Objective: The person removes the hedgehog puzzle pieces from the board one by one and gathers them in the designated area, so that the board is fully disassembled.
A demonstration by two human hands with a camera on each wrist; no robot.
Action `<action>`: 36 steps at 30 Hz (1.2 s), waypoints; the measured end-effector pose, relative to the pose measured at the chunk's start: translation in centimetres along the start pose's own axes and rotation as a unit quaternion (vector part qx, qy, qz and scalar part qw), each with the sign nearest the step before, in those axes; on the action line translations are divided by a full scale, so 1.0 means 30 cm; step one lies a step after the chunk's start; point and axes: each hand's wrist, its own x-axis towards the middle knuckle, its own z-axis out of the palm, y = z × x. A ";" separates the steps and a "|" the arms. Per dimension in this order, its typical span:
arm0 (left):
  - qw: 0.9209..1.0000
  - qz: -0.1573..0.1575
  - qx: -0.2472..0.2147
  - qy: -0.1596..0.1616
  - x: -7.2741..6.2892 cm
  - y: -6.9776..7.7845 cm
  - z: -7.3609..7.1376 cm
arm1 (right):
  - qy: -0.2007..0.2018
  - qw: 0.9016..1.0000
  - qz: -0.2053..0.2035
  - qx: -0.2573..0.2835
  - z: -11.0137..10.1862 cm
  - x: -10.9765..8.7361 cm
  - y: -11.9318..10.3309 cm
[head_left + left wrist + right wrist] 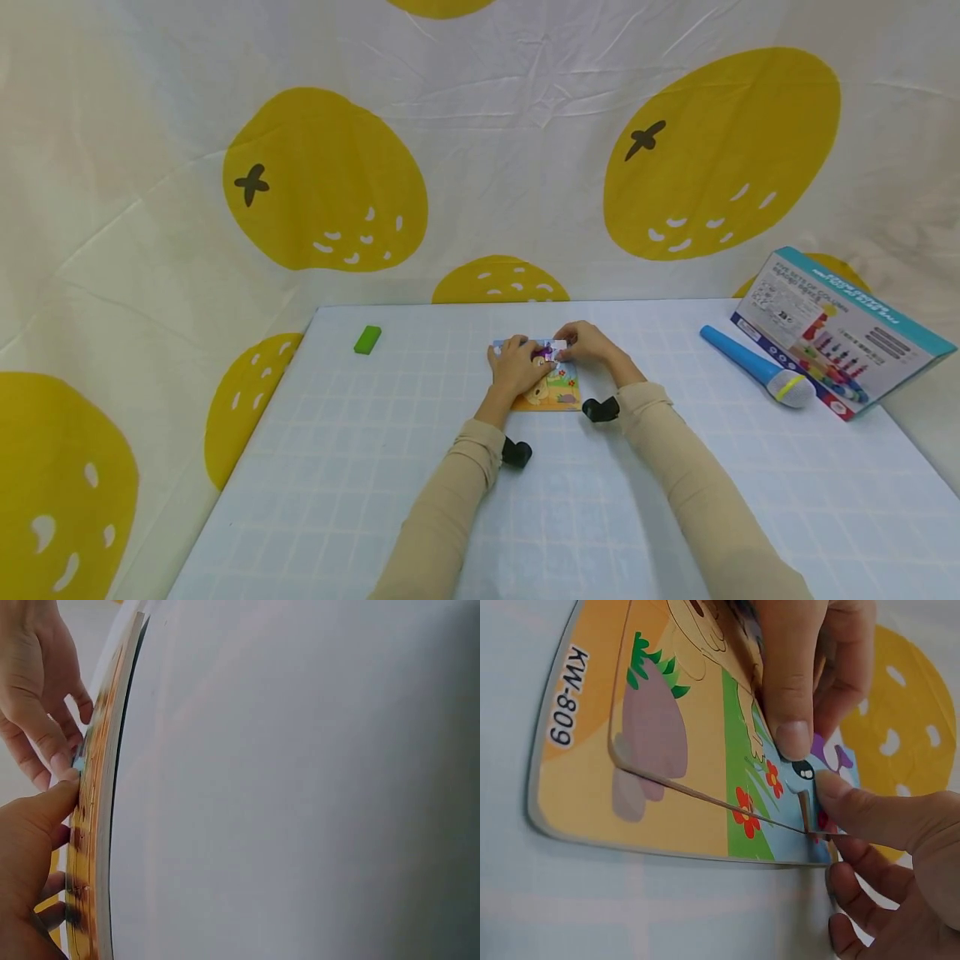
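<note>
A flat jigsaw puzzle (551, 404) with a cartoon picture lies on the table before me, its raised frame marked KW-809 in the right wrist view. My left hand (513, 367) rests across its left and middle part, thumb pressing on the picture. At the far right corner my right hand (590, 343) pinches a puzzle piece (801, 771) with a black eye printed on it. Its thumb lies on top, while the other fingers curl by the board's edge. A thin gap shows along one side of this piece. Both thumbs are close together there.
A green block (367, 339) lies at the far left of the table. To the right are a blue toy microphone (757, 367) and a tilted game box (840, 333). A white cloth (517, 167) with yellow fruit prints hangs behind the table.
</note>
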 end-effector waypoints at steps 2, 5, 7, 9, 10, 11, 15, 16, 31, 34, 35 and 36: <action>1.000 0.000 0.000 0.002 0.000 0.000 0.002 | 0.009 1.000 0.000 0.012 -0.002 -0.003 0.006; 1.000 -0.001 0.001 0.003 -0.001 0.000 0.003 | 0.025 0.999 0.002 0.036 -0.005 -0.012 0.017; 1.000 -0.003 0.001 0.003 -0.001 0.000 0.004 | 0.038 0.998 0.000 0.057 -0.010 -0.021 0.025; 1.000 -0.004 0.004 0.003 0.000 0.000 0.006 | 0.049 0.996 -0.002 0.075 -0.018 -0.032 0.037; 1.000 -0.004 0.003 0.002 0.000 -0.001 0.007 | 0.055 0.995 -0.002 0.083 -0.024 -0.039 0.044; 1.000 -0.004 0.003 0.002 0.001 -0.001 0.008 | 0.061 0.994 -0.003 0.088 -0.032 -0.047 0.052; 1.000 -0.003 -0.005 0.003 0.000 -0.003 0.011 | 0.074 0.993 0.005 0.089 -0.074 -0.089 0.098; 1.000 -0.003 -0.008 0.005 0.000 -0.004 0.012 | 0.078 0.993 0.009 0.086 -0.087 -0.102 0.113; 1.000 0.000 -0.022 0.011 -0.001 -0.010 0.009 | 0.169 0.973 0.142 0.067 -0.244 -0.323 0.339; 1.000 -0.002 -0.023 0.011 0.000 -0.009 0.009 | 0.203 0.964 0.158 0.065 -0.239 -0.329 0.368; 1.000 -0.002 -0.022 0.009 0.000 -0.008 0.010 | 0.217 0.961 0.160 0.061 -0.236 -0.330 0.372; 1.000 -0.002 -0.023 0.008 0.001 -0.008 0.012 | 0.228 0.958 0.165 0.059 -0.233 -0.331 0.375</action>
